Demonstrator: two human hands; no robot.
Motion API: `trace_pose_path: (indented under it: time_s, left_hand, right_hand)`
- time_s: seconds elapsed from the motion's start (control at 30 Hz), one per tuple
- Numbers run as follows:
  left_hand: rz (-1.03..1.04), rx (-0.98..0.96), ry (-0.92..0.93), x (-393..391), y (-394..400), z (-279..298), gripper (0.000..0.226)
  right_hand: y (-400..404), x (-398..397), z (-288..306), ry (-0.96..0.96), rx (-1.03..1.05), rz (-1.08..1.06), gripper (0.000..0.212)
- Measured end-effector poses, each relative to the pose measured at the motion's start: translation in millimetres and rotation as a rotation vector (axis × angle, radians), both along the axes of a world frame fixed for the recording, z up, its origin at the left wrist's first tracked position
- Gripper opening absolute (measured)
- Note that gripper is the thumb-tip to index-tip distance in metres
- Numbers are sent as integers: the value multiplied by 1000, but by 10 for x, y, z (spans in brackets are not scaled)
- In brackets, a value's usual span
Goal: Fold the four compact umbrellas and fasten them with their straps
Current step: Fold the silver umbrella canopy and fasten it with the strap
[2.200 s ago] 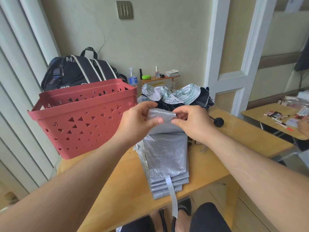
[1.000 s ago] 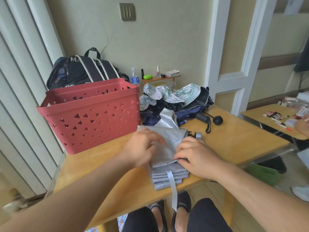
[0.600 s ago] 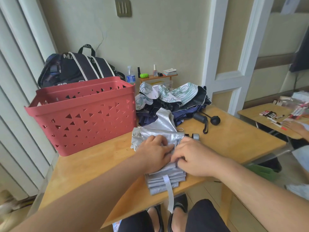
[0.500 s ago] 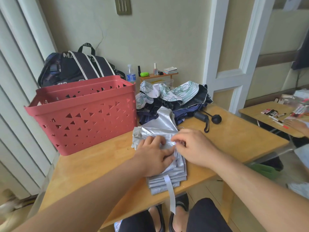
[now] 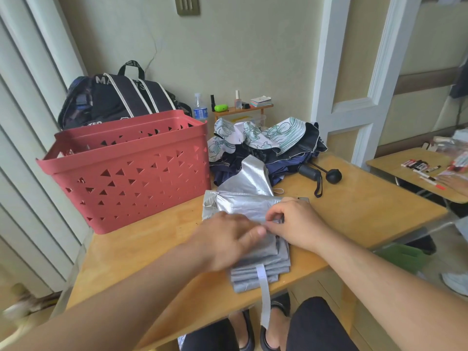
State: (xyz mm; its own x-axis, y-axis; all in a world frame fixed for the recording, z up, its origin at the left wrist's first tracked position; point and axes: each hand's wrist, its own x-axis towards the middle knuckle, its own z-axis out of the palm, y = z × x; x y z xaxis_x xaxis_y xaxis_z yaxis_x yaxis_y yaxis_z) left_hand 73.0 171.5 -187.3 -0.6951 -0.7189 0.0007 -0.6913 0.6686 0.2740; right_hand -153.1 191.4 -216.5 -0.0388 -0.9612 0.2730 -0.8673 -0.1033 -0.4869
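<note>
Head: silver umbrella [image 5: 249,203] (flattened) under both hands.

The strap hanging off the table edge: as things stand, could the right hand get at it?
Probably yes. The strap hangs free over the table's near edge with nothing covering it, just below the right hand, which pinches a fold of the silver umbrella and would have to let go first.

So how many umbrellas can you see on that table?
2 clearly: the silver umbrella under both hands, and a patterned umbrella behind it. The dark fabric beneath may hide more.
</note>
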Motion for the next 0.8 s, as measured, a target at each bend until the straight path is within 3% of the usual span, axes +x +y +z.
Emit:
trace_pose_path:
  time_s: [0.03, 0.1, 0.17, 0.23, 0.33, 0.47, 0.53, 0.63, 0.7, 0.8]
  left_hand:
    - [47, -68, 81, -29, -80, 35, 52]
    - [52, -286, 49, -107, -261, 56, 38]
    - [-31, -366, -74, -153, -358, 11, 46]
    - [-64, -316, -163, -143, -420, -84, 58]
    - [-66, -311, -149, -71, -424, -247, 75]
    - [-54, -186, -248, -18, -311, -185, 119]
    - [-61, -148, -297, -6, -275, -148, 120]
    - [-75, -124, -332, -2, -243, -114, 121]
    - [-81, -111, -323, -4, -241, -130, 120]
    - [-81, -111, -284, 33, -250, -163, 120]
  right_hand:
    - [11, -5, 13, 3, 36, 9, 18]
    - [51, -17, 91, -24, 137, 51, 28]
    - [90, -58, 182, -8, 251, 103, 42]
    - [121, -118, 262, 54, 349, 120, 57]
    - [150, -151, 338, 106, 422, 138, 45]
    - [166, -156, 446, 204, 472, 135, 26]
    - [136, -117, 497, 211, 411, 119, 16]
    - [46, 7, 453, 185, 81, 96, 13]
    - [9, 78, 353, 157, -6, 111, 10]
    - [32, 36, 159, 218, 92, 115, 41]
